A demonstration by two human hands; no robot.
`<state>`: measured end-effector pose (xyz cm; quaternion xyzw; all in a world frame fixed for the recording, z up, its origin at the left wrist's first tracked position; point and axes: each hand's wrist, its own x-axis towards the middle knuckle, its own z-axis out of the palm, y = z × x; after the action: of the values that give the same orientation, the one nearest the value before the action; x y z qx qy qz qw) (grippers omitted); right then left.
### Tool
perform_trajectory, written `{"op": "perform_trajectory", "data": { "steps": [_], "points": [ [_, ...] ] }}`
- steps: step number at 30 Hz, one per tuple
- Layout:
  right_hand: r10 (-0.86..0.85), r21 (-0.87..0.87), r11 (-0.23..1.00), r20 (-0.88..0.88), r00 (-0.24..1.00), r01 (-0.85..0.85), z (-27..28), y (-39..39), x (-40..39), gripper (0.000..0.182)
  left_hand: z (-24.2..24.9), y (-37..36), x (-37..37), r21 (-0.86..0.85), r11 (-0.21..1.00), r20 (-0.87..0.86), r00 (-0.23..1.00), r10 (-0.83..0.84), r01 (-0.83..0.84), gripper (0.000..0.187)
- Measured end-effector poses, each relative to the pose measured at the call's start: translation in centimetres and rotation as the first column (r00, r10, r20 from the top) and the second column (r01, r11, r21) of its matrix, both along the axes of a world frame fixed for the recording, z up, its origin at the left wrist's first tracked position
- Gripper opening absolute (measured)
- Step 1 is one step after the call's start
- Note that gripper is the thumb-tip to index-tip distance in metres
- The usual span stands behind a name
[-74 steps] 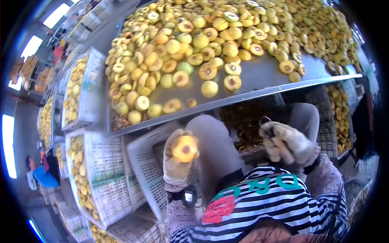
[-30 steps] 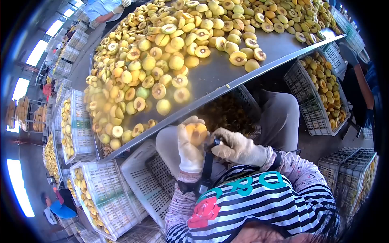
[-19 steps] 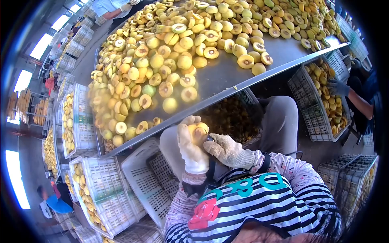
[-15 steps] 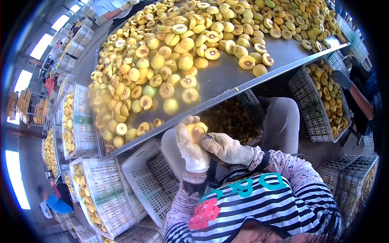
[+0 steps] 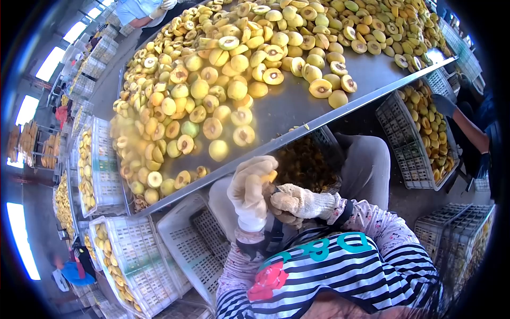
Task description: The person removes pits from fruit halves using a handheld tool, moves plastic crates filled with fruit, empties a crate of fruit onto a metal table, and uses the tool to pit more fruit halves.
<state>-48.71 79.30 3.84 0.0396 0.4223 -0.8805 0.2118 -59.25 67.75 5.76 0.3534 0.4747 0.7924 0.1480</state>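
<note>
My left hand (image 5: 251, 186), in a pale glove, is closed around a yellow fruit half (image 5: 270, 176), whose edge shows between the fingers. Against it from the right is my gloved right hand (image 5: 297, 203), its fingers curled at the fruit; whatever they pinch is hidden. Both hands are in front of my lap, just below the metal table's edge (image 5: 276, 142). Halved yellow fruits (image 5: 200, 89) with brown pits or hollows lie heaped on the table. Under the hands' far side, a crate of dark scraps (image 5: 305, 162) sits between my knees.
An empty-looking white crate (image 5: 186, 234) leans at my left, beside crates of fruit (image 5: 141, 260). Another fruit-filled crate (image 5: 419, 133) stands at the right, near a person's gloved hand (image 5: 443, 105). A second person's arm (image 5: 141, 21) is at the far upper left.
My left hand has turned and its fingers now cover more of the fruit. My right hand has shifted slightly down, its fingers more curled. The view has moved a little.
</note>
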Motion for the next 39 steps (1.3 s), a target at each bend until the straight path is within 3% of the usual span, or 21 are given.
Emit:
{"op": "perform_trajectory", "data": {
  "steps": [3,4,7,8,11,15,16,19,21,23,24,25,27,31,32,33,34,36,38,39],
  "points": [
    [-0.105,0.162,0.981,-0.018,0.994,0.107,0.1,-0.4,0.3,0.037,0.1,0.0,0.4,-0.103,0.992,0.175,0.983,-0.048,0.067,0.034],
    [-0.095,0.123,0.988,-0.032,0.995,0.099,0.3,-0.3,0.5,0.039,-0.4,0.0,0.4,-0.094,0.992,0.21,0.976,-0.061,0.083,0.033],
    [0.09,-0.311,0.948,0.053,0.995,-0.069,0.9,0.5,1.3,0.049,-0.5,0.5,0.1,0.146,0.975,0.387,0.897,-0.213,0.169,0.034],
    [0.139,-0.36,0.927,0.069,0.988,-0.105,0.4,0.3,1.3,0.056,-0.6,0.8,-0.3,0.204,0.95,0.393,0.87,-0.299,0.235,0.037],
    [0.098,-0.289,0.955,0.07,0.993,-0.074,0.0,-0.4,1.2,0.05,-0.7,0.4,-1.9,0.261,0.877,0.524,0.703,-0.48,0.405,0.035],
    [0.112,-0.31,0.948,0.122,0.986,-0.069,0.0,-1.4,1.2,0.05,-1.9,0.0,-3.7,0.328,0.691,0.573,0.445,-0.688,0.644,0.035],
    [0.16,-0.454,0.887,0.123,0.979,-0.088,-0.7,-1.6,1.1,0.048,-2.3,0.1,-3.9,0.342,0.678,0.575,0.426,-0.699,0.651,0.035],
    [0.127,-0.635,0.773,0.142,0.982,-0.008,-2.8,-2.3,1.5,0.042,-2.7,0.5,-4.0,0.38,0.685,0.619,0.38,-0.688,0.621,0.034],
    [0.028,-0.328,0.944,0.203,0.979,0.041,-1.8,-2.1,1.0,0.04,-2.7,0.4,-3.8,0.325,0.746,0.672,0.412,-0.615,0.582,0.034],
    [0.038,-0.161,0.987,0.105,0.994,-0.021,0.6,-1.6,0.1,0.051,-2.6,0.1,-3.7,0.186,0.806,0.73,0.469,-0.496,0.563,0.036],
    [-0.088,0.019,0.996,0.127,0.988,0.086,-0.4,-2.3,0.6,0.046,-1.7,0.1,-3.3,0.019,0.835,0.708,0.582,-0.4,0.55,0.035],
    [-0.252,0.303,0.936,0.211,0.945,0.182,-1.3,-3.1,1.2,0.043,-1.8,0.2,-3.1,-0.009,0.834,0.681,0.614,-0.399,0.551,0.035],
    [-0.357,0.529,0.787,-0.031,0.934,0.318,-1.9,-3.4,1.3,0.036,-1.6,0.3,-2.7,-0.056,0.868,0.647,0.68,-0.346,0.494,0.035],
    [-0.359,0.571,0.775,0.049,0.932,0.268,-1.9,-3.1,2.6,0.043,-1.9,0.5,-1.8,-0.024,0.911,0.622,0.719,-0.309,0.413,0.032],
    [-0.267,0.125,0.961,0.2,0.943,0.246,-1.0,-2.9,2.7,0.049,-2.2,0.4,-1.6,-0.018,0.919,0.613,0.73,-0.301,0.394,0.032],
    [-0.185,-0.045,0.977,0.323,0.928,0.21,1.4,-2.9,2.5,0.055,-2.5,0.3,-1.4,-0.013,0.927,0.607,0.739,-0.291,0.376,0.032],
    [-0.106,-0.201,0.963,0.332,0.937,0.181,1.2,-2.5,2.6,0.056,-2.5,0.3,-1.2,0.0,0.927,0.616,0.731,-0.294,0.374,0.032],
    [0.045,-0.522,0.847,0.251,0.967,0.096,-0.9,-2.5,2.5,0.057,-2.4,0.3,-1.3,0.022,0.932,0.625,0.722,-0.296,0.362,0.033],
    [0.144,-0.795,0.606,0.072,0.987,-0.03,-3.3,-2.9,2.1,0.058,-2.5,0.4,-1.0,0.082,0.935,0.653,0.69,-0.312,0.345,0.034],
    [0.129,-0.755,0.656,0.097,0.987,-0.011,-3.3,-2.9,2.3,0.058,-2.5,0.4,-0.9,0.116,0.935,0.687,0.653,-0.318,0.334,0.034]
  ]
}}
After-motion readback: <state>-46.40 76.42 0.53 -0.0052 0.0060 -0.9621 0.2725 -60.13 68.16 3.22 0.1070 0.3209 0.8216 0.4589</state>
